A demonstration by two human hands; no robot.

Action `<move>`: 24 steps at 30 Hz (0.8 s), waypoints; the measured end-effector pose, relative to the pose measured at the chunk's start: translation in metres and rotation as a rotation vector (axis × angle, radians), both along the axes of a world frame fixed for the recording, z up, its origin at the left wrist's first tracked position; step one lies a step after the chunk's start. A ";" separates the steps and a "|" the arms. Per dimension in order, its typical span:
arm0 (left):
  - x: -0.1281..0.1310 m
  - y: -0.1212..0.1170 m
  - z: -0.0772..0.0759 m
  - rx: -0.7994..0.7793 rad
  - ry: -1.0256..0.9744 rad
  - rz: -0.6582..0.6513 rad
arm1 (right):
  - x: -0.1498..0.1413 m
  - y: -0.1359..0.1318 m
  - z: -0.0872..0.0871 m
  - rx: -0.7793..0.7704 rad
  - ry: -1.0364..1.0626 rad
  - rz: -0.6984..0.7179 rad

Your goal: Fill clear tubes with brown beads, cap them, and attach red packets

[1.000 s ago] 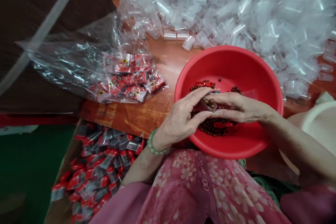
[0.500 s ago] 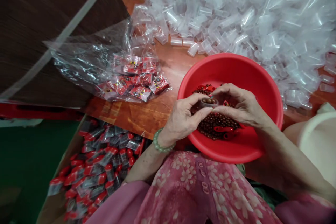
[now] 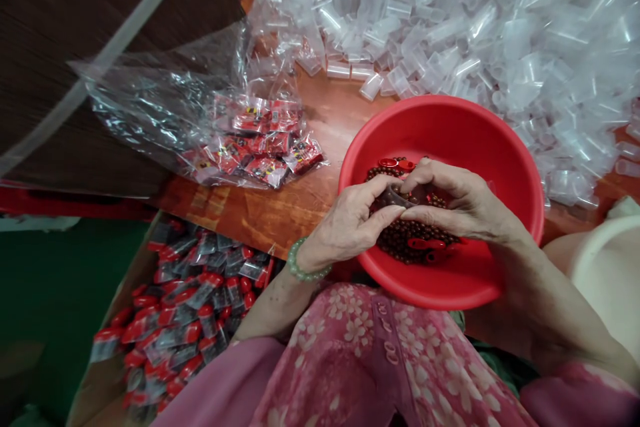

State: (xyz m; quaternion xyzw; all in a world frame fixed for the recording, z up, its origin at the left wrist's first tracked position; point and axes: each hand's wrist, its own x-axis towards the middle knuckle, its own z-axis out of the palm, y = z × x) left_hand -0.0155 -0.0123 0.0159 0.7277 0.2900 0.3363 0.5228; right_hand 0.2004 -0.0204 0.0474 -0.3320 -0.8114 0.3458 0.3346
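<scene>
Over the red basin [image 3: 440, 127], my left hand [image 3: 350, 217] has thumb and fingers closed round a small clear plastic tube [image 3: 399, 196]. My right hand [image 3: 457, 197] pinches at the tube's other side, thumb meeting the left thumb at its rim. What lies inside the tube is hard to make out now. Below both hands, brown round beads [image 3: 400, 240] fill part of the basin, partly hidden by the fingers. Red plastic scoops lie among them: one scoop [image 3: 427, 244] near the front, another scoop [image 3: 397, 164] at the back.
Many clear plastic tubes [image 3: 450, 27] are heaped behind the basin. Left of it, red packets [image 3: 270, 143] lie in a clear bag [image 3: 165, 107] on the wooden table [image 3: 260, 220]. Below is a box of red-capped tubes [image 3: 185, 320]. A white tub [image 3: 607, 273] stands at right.
The tube between my hands has tilted; the brown beads visible in its mouth before are now mostly hidden. My hands stay over the basin. The view has shifted slightly.
</scene>
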 end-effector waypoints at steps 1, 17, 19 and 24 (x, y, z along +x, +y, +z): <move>0.000 0.000 -0.001 0.009 0.007 0.005 | -0.001 0.000 0.000 -0.027 0.007 -0.007; 0.002 -0.002 -0.001 -0.020 -0.194 0.058 | -0.003 -0.007 -0.003 0.027 0.164 -0.119; 0.004 -0.001 -0.002 -0.018 -0.190 0.059 | -0.002 -0.006 -0.002 0.067 0.160 -0.105; 0.007 0.005 -0.007 -0.028 -0.175 0.020 | -0.001 -0.005 0.001 0.111 0.123 -0.106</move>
